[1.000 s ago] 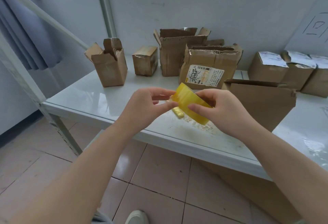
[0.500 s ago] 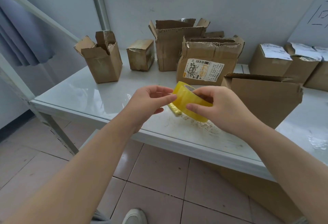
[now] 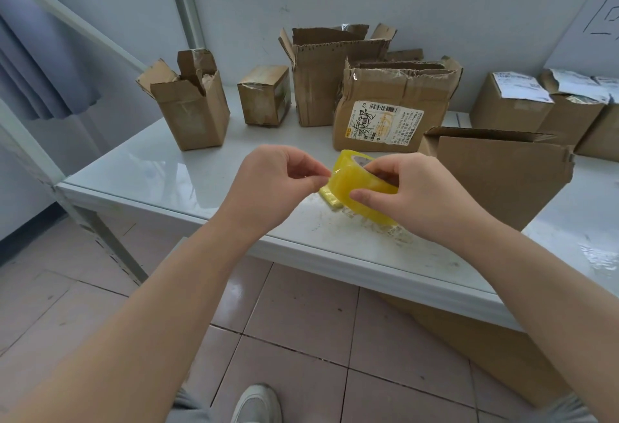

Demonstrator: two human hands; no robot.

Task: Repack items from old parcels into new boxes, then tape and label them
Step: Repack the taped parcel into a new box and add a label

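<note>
- Head view: R hand (image 3: 425,198) grips the yellow tape roll (image 3: 346,176). Thumb lies on the near face of the band and fingers curl over the top rim by the core.
- Roll is tilted, held in the air just above the bench (image 3: 167,174) near its front edge, centre frame.
- L hand (image 3: 271,184) is closed in a pinch: thumb + forefinger tips meet at the roll's left edge, touching the tape, other fingers curled in. Can't tell if a loose end is btw the tips.
- Pale-yellow scrap (image 3: 330,197) lies on the bench right under the roll, w/ whitish residue around it.
- Plain box (image 3: 495,171) stands just right of the hands, top open, no label visible. R wrist overlaps its lower-left corner.
- Behind the hands is the labelled box (image 3: 402,90), top torn open. White shipping label (image 3: 383,124) on its front has a barcode + scribble.
- Tall open box (image 3: 321,80) stands behind-left of it. Touching or not: can't tell.
- Small sealed box (image 3: 264,95) sits left of the tall one, a slight gap apart.
- Ragged-flap box (image 3: 192,110) stands alone at far left, well apart from the hands.
- Closed parcels (image 3: 512,100) w/ white labels on top sit side by side at back right.
- Under the bench a cardboard sheet (image 3: 485,349) rests on the tiled floor (image 3: 301,339). Grey shoe (image 3: 256,404) shows at the bottom edge.
</note>
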